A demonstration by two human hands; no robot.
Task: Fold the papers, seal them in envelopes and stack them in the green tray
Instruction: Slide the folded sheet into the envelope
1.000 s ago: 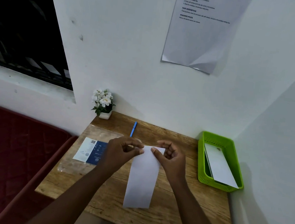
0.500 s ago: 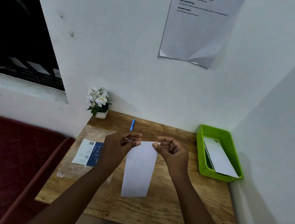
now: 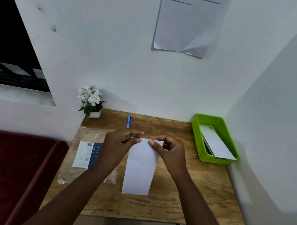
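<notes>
Both hands up over the middle of the worktop, forearms reaching in from six o'clock. Left hand curled, thumb and forefinger fingers pinching the far left corner of the folded white paper. Right hand mirroring it, thumb and curled fingers nipping the far edge at the right. Paper hanging long and narrow toward six o'clock, lower end over the wood. At two o'clock, the green tray in the corner, white envelopes lying tilted inside. At nine o'clock, a clear plastic packet with a blue-and-white label, partly hidden under the left forearm. At twelve, a blue pen; at eleven, a small flower pot against the wall.
</notes>
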